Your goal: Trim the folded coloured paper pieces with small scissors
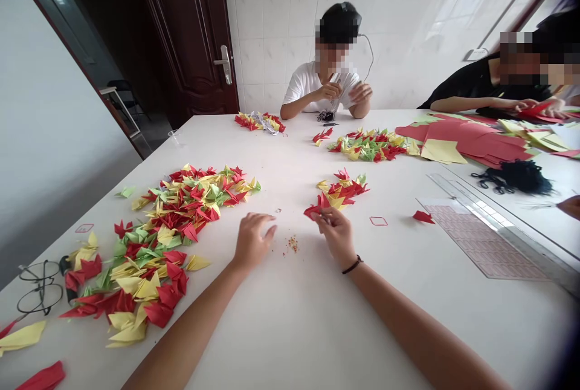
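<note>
My left hand [254, 240] hovers over the white table with thumb and fingers apart, holding nothing. Just past its fingertips lies a tiny clear or silvery bit [278, 210]. My right hand [336, 234], a dark band on its wrist, pinches a red folded-paper crane [318, 204]. Behind that crane sits a small pile of red, yellow and green paper cranes [347, 189]. Between my hands are scattered small orange-brown crumbs or beads [293, 243]. A large heap of paper cranes [158, 257] spreads to the left of my left hand.
Eyeglasses [40, 293] lie at the left edge. Right of my hands are a red piece [423, 217], a patterned sheet [487, 242], a long ruler [480, 205] and black thread [521, 178]. Red paper sheets [471, 136] and two people, in white [299, 84] and black [471, 78], are across the table.
</note>
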Available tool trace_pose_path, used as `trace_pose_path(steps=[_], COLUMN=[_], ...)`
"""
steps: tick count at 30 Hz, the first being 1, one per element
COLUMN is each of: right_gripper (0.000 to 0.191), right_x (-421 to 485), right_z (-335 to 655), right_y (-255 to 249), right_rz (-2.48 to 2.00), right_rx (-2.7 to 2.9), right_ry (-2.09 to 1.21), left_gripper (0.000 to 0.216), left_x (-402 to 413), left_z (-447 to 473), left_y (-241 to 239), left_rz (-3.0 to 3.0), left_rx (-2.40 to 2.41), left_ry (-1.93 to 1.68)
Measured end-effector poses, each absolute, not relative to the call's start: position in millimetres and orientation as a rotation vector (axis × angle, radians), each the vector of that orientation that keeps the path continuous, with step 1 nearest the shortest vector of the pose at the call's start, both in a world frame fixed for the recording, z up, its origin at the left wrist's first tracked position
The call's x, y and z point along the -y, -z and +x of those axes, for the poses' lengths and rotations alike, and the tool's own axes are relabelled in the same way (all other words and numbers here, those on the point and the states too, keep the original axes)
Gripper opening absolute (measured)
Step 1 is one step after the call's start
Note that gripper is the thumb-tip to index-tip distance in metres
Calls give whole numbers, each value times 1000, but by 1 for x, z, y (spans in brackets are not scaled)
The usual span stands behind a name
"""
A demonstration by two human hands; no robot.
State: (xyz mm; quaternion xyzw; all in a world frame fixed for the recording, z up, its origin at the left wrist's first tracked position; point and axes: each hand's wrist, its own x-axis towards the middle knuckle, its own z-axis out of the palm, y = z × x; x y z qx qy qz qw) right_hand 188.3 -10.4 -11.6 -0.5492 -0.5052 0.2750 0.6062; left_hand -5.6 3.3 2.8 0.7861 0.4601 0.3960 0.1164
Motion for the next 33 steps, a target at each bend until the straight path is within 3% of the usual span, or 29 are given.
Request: trace_pose_path(steps=[4, 7, 13, 17, 22, 33], right_gripper=[49, 57, 35, 22, 21, 18], right_x=[-7, -10, -1, -1, -3, -2], right_z=[210, 215, 204, 203, 205, 205], right_y=[20, 23, 15, 14, 18, 17], right_rz=[-1246, -1239, -1291, -1330, -1341, -1354], right_rx=[955, 952, 1083, 1141, 1164, 1236], right_ry=[-573, -584, -692, -683, -709, -732], left_gripper=[19, 20, 15, 23, 9, 12], left_x=[-24, -33, -32, -24, -28, -29], left_z=[-44, -77, -130, -145, -146, -138], left_y=[-33, -57, -92, -103, -98, -91], left_rz=[2453, 2339, 1835, 1729, 1730, 1744], left_rx=[-1855, -2297, -2480, -2319, -2234, -2306], left_ry=[-1146, -910, -136, -14, 202, 285])
